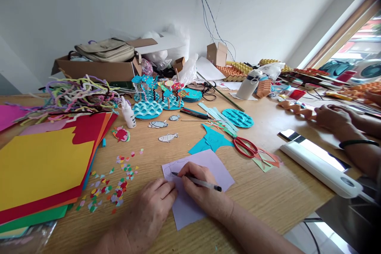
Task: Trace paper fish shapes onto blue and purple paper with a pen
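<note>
A sheet of purple paper [186,210] lies on the table with a thin outline drawn near its upper left corner. My right hand [202,190] is closed around a black gel pen [205,183], its tip touching the paper at that outline. Resting on the table, my left hand [149,210] has its fingertips on the paper's left edge and holds nothing. Blue paper pieces [211,139] lie just beyond the sheet, beside red-handled scissors [245,147]. Cut-out paper fish [168,137] and a red decorated one [121,133] lie farther back.
Coloured paper sheets [44,162] and small confetti bits [114,186] lie at left. Behind them are pipe cleaners [80,95], a glue bottle [127,113] and blue wavy discs [147,109]. At right are a white lamp-like device [321,170] and another person's hands [333,117].
</note>
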Available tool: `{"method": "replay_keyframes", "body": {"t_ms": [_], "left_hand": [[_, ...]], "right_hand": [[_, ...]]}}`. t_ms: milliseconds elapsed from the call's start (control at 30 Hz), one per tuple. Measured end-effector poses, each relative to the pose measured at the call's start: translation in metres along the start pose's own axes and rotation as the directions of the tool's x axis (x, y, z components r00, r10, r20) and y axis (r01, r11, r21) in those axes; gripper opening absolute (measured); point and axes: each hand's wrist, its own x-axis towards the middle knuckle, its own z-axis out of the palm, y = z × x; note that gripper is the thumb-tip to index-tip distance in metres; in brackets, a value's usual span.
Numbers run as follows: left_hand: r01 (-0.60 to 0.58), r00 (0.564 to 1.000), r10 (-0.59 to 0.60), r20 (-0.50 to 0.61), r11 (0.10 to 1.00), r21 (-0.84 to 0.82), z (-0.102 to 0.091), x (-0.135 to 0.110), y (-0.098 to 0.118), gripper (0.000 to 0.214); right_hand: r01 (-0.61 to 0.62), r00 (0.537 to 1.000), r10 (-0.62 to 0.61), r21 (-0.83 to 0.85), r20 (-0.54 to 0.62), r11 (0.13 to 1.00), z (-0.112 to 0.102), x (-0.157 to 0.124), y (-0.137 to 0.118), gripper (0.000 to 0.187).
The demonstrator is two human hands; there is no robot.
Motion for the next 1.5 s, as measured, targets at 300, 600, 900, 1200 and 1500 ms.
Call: {"method": "replay_keyframes", "body": {"t_ms": [300,600,900,1200,1500], "left_hand": [[0.001,1.000,-0.002,0.019,1.000,0.009,-0.0008,0.0006,-0.0001,0.033],[0.000,1.000,-0.001,0.013,1.000,0.007,-0.0011,0.0015,-0.0001,0.031],[0.017,1.000,-0.017,0.010,1.000,0.012,0.0002,0.0013,0.0009,0.031],[0.009,1.000,-0.009,0.003,1.000,-0.004,-0.0007,0.0014,0.0011,0.030],[0.008,1.000,-0.007,0.022,0.999,-0.037,-0.0026,0.0019,0.0011,0.032]], "right_hand": [[-0.032,0.999,0.032,0.061,-0.008,0.998,-0.0003,0.0001,-0.0002,0.018],[-0.020,1.000,0.020,0.020,-0.011,1.000,0.0010,0.0061,-0.0038,0.019],[-0.004,1.000,0.005,0.010,-0.024,1.000,0.0034,0.0075,-0.0026,0.020],[0.022,1.000,-0.022,-0.002,-0.020,1.000,0.0014,0.0045,-0.0023,0.017],[0.008,1.000,-0.008,0.013,0.008,1.000,-0.0016,0.0004,-0.0042,0.018]]}}
